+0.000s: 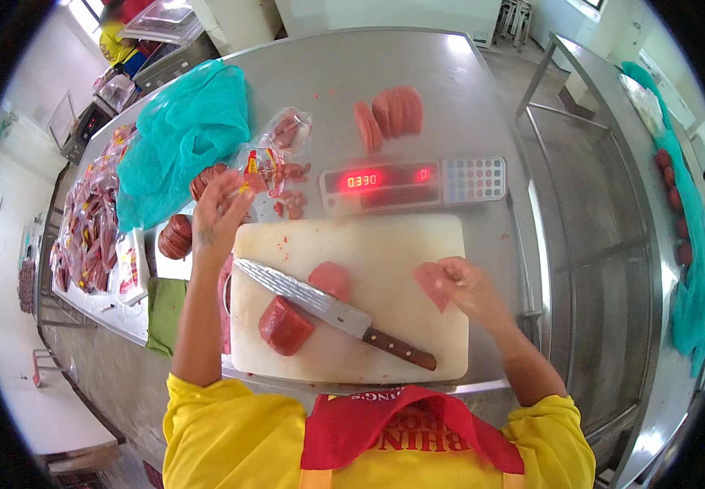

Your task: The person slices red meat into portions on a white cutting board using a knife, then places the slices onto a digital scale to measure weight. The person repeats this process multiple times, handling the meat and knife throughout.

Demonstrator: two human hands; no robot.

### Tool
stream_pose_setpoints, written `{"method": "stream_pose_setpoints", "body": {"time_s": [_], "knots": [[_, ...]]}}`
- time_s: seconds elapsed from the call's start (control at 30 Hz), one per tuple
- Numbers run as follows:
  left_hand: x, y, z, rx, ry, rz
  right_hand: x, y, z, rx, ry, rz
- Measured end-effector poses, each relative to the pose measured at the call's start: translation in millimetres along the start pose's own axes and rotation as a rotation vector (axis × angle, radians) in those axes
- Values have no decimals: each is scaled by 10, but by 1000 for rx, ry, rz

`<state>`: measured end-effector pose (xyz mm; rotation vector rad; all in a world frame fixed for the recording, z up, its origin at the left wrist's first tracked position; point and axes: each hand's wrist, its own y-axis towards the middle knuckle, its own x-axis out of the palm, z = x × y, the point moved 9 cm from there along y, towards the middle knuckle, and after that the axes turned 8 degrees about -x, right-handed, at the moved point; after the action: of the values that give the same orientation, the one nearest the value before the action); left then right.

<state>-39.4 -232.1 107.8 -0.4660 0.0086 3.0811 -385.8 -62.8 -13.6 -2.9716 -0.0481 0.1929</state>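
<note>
My right hand holds a thin pink meat slice over the right side of a white cutting board. My left hand is raised at the board's upper left, fingers closed on something small I cannot make out, beside a torn plastic wrapper and meat scraps. A long knife with a wooden handle lies diagonally across the board, between a red meat block and a pink piece. A scale with a lit red display stands behind the board.
Meat slices lie behind the scale. Left are a teal plastic bag, bagged meat, tied meat rolls and a green cloth. Another steel table bears teal wrapping and meat at right. A person in yellow is at back left.
</note>
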Motion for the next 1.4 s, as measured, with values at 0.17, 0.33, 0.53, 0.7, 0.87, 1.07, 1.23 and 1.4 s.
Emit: {"method": "stream_pose_setpoints", "body": {"time_s": [0.17,0.33,0.53,0.7,0.87,1.07,1.23,1.4], "knots": [[-535,-778,-411,-35,135,73,-10,-269,-318,-178,-447,268],[-797,-1442,-1049,-204,53,73,611,-182,-626,-363,-499,121],[-927,-1848,-1456,-233,-22,57,1208,345,-706,-277,-561,99],[-1019,-2082,-1491,-18,110,233,1848,1286,-988,-508,-597,145],[-1020,-2134,-1721,24,86,313,2728,2726,-840,-622,-621,111],[-994,-2156,-1957,-5,-167,220,3250,3452,-527,-300,-1015,196],[-994,-2190,-1934,66,-149,220,3267,2782,-889,-385,-905,333],[-996,-2176,-1945,36,-104,196,2048,2302,-1384,-480,-564,196]]}}
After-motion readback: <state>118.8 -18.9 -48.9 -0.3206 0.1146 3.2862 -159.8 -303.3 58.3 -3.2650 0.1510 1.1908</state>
